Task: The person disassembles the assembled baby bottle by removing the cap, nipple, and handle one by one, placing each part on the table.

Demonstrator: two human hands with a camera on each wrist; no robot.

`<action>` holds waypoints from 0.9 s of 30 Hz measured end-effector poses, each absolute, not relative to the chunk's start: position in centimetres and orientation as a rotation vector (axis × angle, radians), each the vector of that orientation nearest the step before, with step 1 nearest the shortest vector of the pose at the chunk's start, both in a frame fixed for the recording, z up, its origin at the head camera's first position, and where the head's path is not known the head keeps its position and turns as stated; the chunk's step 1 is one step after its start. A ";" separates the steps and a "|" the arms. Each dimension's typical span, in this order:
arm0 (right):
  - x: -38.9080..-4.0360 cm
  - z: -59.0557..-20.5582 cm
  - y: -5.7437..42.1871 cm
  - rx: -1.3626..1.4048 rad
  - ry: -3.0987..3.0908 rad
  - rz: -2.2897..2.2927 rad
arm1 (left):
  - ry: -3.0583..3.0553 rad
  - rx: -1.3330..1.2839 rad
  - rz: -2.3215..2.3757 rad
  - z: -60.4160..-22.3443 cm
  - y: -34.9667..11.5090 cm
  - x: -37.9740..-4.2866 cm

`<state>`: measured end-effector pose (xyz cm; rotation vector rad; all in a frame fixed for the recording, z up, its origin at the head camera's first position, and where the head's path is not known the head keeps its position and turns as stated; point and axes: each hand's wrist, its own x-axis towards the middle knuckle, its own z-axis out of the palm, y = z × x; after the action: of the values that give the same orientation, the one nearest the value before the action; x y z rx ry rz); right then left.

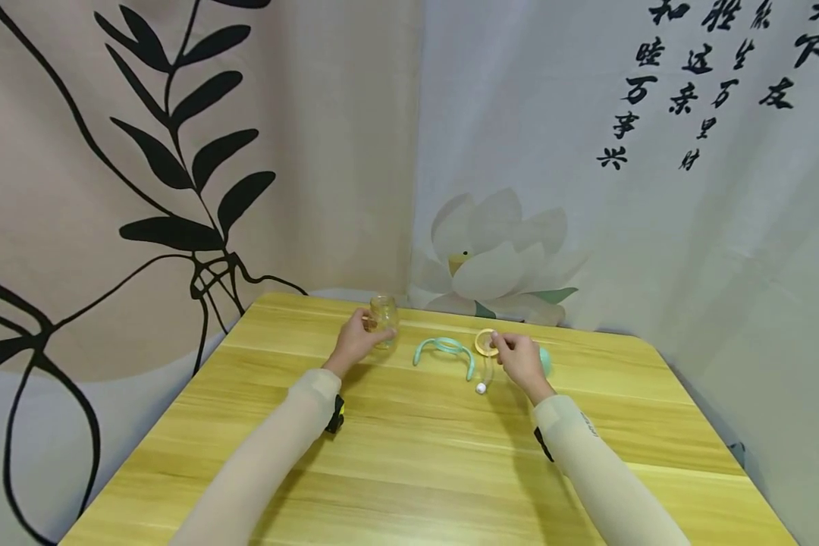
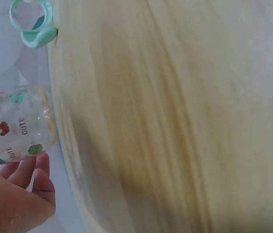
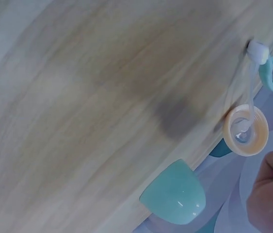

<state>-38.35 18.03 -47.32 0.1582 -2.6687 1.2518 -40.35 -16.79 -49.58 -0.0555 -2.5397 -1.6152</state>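
Note:
My left hand (image 1: 356, 343) grips a small clear bottle (image 2: 22, 127) printed with cartoon figures and the word CUTE, near the table's far edge. The thumb is on one side, the fingers on the other. Further right, my right hand (image 1: 521, 362) is at a pale orange bottle collar (image 3: 258, 131), from which a clear straw (image 3: 251, 87) runs to a white ball (image 3: 258, 51) on the table. Fingertips overlap the collar's rim in the head view. In the right wrist view they are cut off, so contact is unclear.
Between the hands lies a mint-green two-armed handle (image 1: 446, 346). A mint-green dome-shaped cap (image 3: 176, 193) stands beside the right hand, partly hidden behind it in the head view. The wooden table (image 1: 409, 455) ends at a printed curtain (image 1: 355, 152).

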 end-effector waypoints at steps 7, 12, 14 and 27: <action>-37.8 -47.5 17.6 0.155 -2.664 1.279 | -2.583 -0.074 -1.603 -50.2 -16.3 -40.0; -37.6 -47.3 17.8 0.152 -2.658 1.284 | -2.606 -0.096 -1.597 -50.0 -16.2 -39.9; -37.6 -47.3 17.9 0.140 -2.636 1.284 | -2.612 -0.114 -1.597 -49.9 -16.2 -39.9; -37.5 -46.4 16.9 0.320 -2.667 1.267 | -2.856 -0.134 -1.392 -50.9 -19.7 -39.2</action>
<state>-37.47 16.92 -46.38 0.3197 -2.6671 1.2673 -39.20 -19.72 -50.86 -0.1339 -2.8561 -1.3917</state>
